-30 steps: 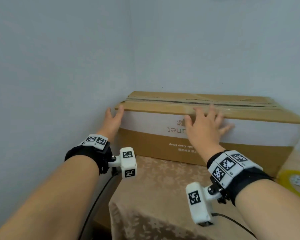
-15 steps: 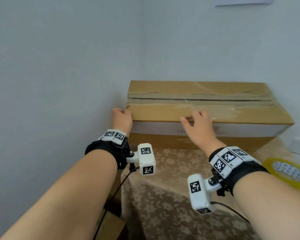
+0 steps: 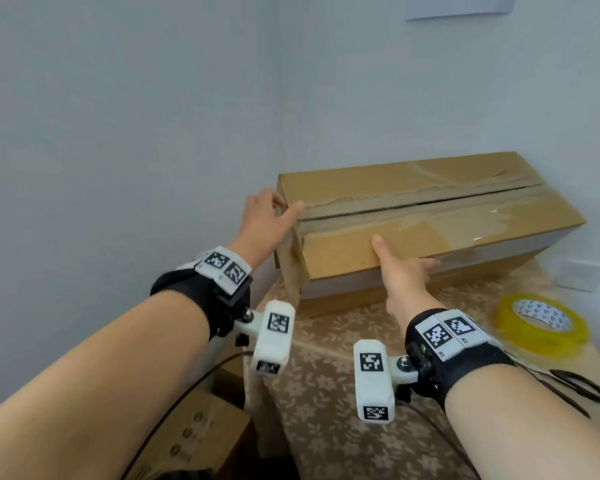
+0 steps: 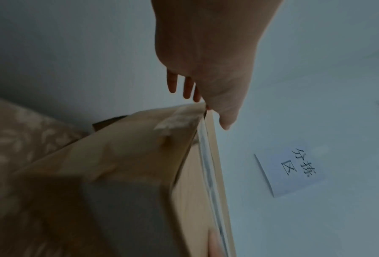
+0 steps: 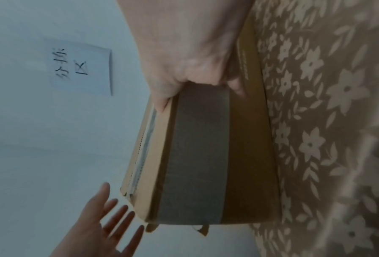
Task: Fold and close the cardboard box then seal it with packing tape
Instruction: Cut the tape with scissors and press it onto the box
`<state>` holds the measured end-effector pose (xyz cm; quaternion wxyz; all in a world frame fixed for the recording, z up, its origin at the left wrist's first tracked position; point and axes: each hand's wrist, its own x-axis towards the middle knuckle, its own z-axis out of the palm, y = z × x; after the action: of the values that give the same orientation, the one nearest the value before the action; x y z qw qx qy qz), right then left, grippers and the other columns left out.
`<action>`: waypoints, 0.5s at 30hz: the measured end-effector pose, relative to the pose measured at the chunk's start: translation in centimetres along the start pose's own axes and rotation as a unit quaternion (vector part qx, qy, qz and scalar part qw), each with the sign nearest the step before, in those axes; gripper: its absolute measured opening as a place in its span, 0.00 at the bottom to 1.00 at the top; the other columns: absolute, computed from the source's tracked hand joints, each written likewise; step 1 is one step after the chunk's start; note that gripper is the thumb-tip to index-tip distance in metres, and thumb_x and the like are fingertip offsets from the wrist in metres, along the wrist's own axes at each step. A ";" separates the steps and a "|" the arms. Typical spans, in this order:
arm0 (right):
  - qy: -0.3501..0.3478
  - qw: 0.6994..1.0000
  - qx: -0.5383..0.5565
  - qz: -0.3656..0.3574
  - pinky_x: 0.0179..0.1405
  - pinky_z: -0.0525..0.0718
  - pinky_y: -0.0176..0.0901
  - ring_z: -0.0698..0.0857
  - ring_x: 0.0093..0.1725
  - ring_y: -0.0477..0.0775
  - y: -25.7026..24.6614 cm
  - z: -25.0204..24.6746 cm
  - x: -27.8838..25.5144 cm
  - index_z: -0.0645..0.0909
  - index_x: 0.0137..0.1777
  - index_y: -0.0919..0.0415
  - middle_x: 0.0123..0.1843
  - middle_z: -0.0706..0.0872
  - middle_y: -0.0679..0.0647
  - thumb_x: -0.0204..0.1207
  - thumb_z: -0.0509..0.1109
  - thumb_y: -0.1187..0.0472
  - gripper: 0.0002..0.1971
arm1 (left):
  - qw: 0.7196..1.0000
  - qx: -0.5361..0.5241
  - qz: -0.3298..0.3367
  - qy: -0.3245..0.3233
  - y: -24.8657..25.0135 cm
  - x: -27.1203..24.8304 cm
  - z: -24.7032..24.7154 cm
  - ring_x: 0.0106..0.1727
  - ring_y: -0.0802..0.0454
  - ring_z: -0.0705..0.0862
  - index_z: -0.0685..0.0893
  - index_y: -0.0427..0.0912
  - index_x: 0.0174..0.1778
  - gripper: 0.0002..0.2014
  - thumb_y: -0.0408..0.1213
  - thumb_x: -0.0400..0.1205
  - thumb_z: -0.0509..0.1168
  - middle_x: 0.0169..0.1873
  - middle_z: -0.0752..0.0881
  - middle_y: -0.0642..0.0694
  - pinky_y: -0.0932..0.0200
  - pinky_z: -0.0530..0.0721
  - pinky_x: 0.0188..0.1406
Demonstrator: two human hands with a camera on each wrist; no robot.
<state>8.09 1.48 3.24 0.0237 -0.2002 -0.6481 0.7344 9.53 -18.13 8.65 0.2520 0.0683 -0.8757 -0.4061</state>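
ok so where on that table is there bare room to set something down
Bare flowered cloth lies in front of the cardboard box, between the two wrists and toward the near edge. The right side is crowded: the tape roll and scissors lie there. The box fills the back of the table, with the left hand at its end and the right hand on its front.

- The right hand comes in from the top. It holds the long brown cardboard box by its long edge. The thumb lies on the top side and the fingers curl over the front side.
- The box has a wide grey band along its front side.
- The box rests on a brown tablecloth with pale flowers.
- The left hand is at the bottom. Its fingers are straight and spread, just beside the end of the box.
- A white paper note with dark handwriting hangs on the pale wall.
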 end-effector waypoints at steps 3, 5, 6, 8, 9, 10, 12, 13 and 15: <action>-0.011 1.000 -0.023 0.007 0.74 0.66 0.65 0.60 0.81 0.66 -0.2 -0.5 0.5 0.26 0.81 0.58 0.85 0.49 0.58 0.69 0.76 0.41 0.63 | 0.997 -0.044 -0.002 -0.057 0.2 2.5 -0.6 0.76 0.47 0.65 0.59 0.41 0.78 0.37 0.53 0.79 0.67 0.76 0.63 0.42 0.53 0.65 0.73; -0.015 0.999 -0.030 0.010 0.74 0.65 0.66 0.61 0.81 0.66 -0.1 -0.6 0.7 0.24 0.80 0.59 0.85 0.52 0.58 0.69 0.75 0.41 0.63 | 0.987 -0.097 -0.020 -0.128 0.3 3.4 -0.2 0.79 0.49 0.62 0.49 0.42 0.83 0.43 0.47 0.79 0.69 0.80 0.60 0.45 0.60 0.62 0.71; -0.018 0.999 -0.028 0.013 0.75 0.63 0.66 0.60 0.81 0.65 -0.1 -0.7 0.7 0.24 0.80 0.59 0.85 0.52 0.59 0.69 0.76 0.40 0.64 | 0.983 -0.119 -0.022 -0.139 0.1 3.7 0.0 0.78 0.49 0.65 0.49 0.43 0.83 0.43 0.44 0.79 0.70 0.79 0.62 0.46 0.61 0.63 0.70; -0.027 0.999 -0.015 0.019 0.76 0.61 0.65 0.59 0.82 0.64 0.2 -1.0 0.7 0.23 0.80 0.57 0.85 0.53 0.59 0.69 0.76 0.41 0.64 | 0.984 -0.130 -0.021 -0.118 -0.2 4.2 0.0 0.71 0.50 0.71 0.60 0.46 0.79 0.38 0.46 0.76 0.72 0.73 0.69 0.46 0.57 0.69 0.71; -0.035 0.999 -0.005 0.022 0.76 0.61 0.65 0.59 0.81 0.64 0.4 -1.4 0.6 0.23 0.80 0.56 0.85 0.53 0.58 0.69 0.76 0.42 0.63 | 0.987 -0.124 -0.017 -0.103 -0.2 4.2 -0.1 0.67 0.50 0.74 0.67 0.47 0.73 0.33 0.50 0.75 0.72 0.68 0.73 0.46 0.54 0.72 0.70; -0.042 0.999 0.006 0.025 0.77 0.62 0.64 0.60 0.81 0.64 0.7 -1.8 0.5 0.24 0.80 0.55 0.85 0.54 0.57 0.70 0.76 0.43 0.63 | 0.988 -0.125 -0.010 -0.087 -0.4 4.3 -0.1 0.62 0.51 0.76 0.72 0.47 0.65 0.27 0.51 0.74 0.72 0.62 0.76 0.47 0.54 0.76 0.65; -0.053 0.998 0.026 0.024 0.78 0.62 0.64 0.62 0.80 0.62 1.4 -2.8 0.0 0.27 0.81 0.51 0.84 0.57 0.55 0.70 0.77 0.46 0.61 | 0.986 -0.156 0.002 -0.057 0.2 3.8 -0.3 0.49 0.53 0.76 0.74 0.45 0.49 0.16 0.49 0.76 0.72 0.47 0.77 0.49 0.59 0.77 0.50; -0.054 0.998 0.042 0.018 0.78 0.62 0.64 0.64 0.79 0.60 1.8 -3.2 -0.4 0.30 0.82 0.50 0.83 0.60 0.53 0.70 0.78 0.48 0.60 | 0.986 -0.164 0.009 -0.038 0.8 3.3 -0.4 0.43 0.54 0.75 0.73 0.46 0.43 0.14 0.47 0.77 0.71 0.41 0.75 0.51 0.61 0.75 0.43; -0.044 0.995 0.088 -0.001 0.77 0.66 0.63 0.70 0.74 0.57 2.3 -3.7 -1.2 0.38 0.84 0.48 0.79 0.68 0.51 0.70 0.78 0.51 0.55 | 0.988 -0.152 0.031 -0.006 2.2 1.9 -0.7 0.36 0.56 0.71 0.70 0.47 0.37 0.15 0.46 0.77 0.70 0.34 0.72 0.52 0.62 0.70 0.35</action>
<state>10.96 4.28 1.09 0.0139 -0.1640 -0.5816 0.7966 8.41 -17.78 11.38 0.2665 -0.0006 -0.8073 -0.5266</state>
